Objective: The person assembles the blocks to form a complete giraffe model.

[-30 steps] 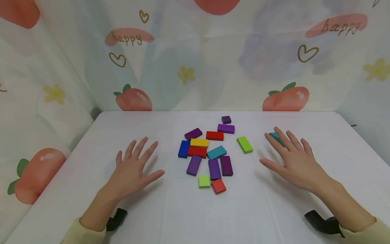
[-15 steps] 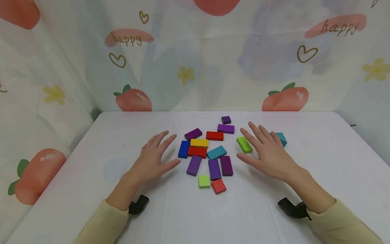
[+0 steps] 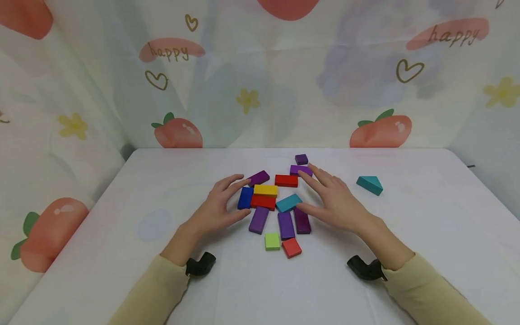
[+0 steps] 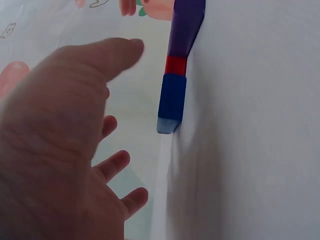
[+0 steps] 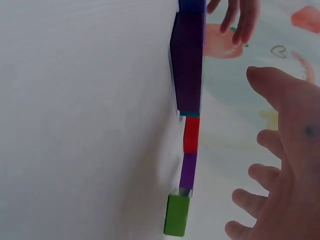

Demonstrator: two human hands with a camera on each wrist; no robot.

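My left hand (image 3: 215, 205) hovers at the left side of a cluster of coloured wooden blocks, fingers spread and slightly bent. Closest to it are a blue block (image 3: 245, 198) and a dark purple one (image 3: 258, 177). Over the right side of the cluster is my right hand (image 3: 339, 203), its thumb tip by a teal block (image 3: 288, 202). In the right wrist view a green block (image 5: 177, 214) stands below that hand; in the head view the hand hides it. Yellow (image 3: 266, 191) and red blocks (image 3: 263, 202) lie between the hands. Neither hand holds anything.
A teal triangular block (image 3: 369, 184) lies apart at the right. Nearer the front are a light green block (image 3: 272, 241) and a red one (image 3: 291, 248). A small purple block (image 3: 301, 159) sits near the back edge of the white table (image 3: 183, 167).
Both hands have moved inward toward the cluster, the left going right and the right going left. The teal triangle has come fully into sight, while the green block is now covered. The blocks look unmoved.
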